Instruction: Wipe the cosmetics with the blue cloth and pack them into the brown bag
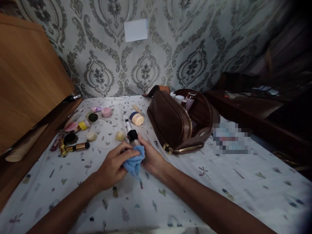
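A blue cloth [133,162] is bunched in my left hand [114,167], its fingers closed around it. The cloth presses against a small bottle with a black cap [133,135], gripped by my right hand [153,159]. The bottle's lower part is mostly hidden by cloth and fingers. Just beyond it lie a slim white tube with a black end [127,125] and a cream jar with a dark blue lid [137,119]. To the left of the bottle sits a small yellowish jar [119,135].
An open brown cosmetic bag [168,120] with bottles inside stands right of my hands. At left lie a pink jar [106,112], a gold-and-black tube [78,146] and several other cosmetics. A wooden cabinet [31,71] borders the left; a patterned wall rises behind.
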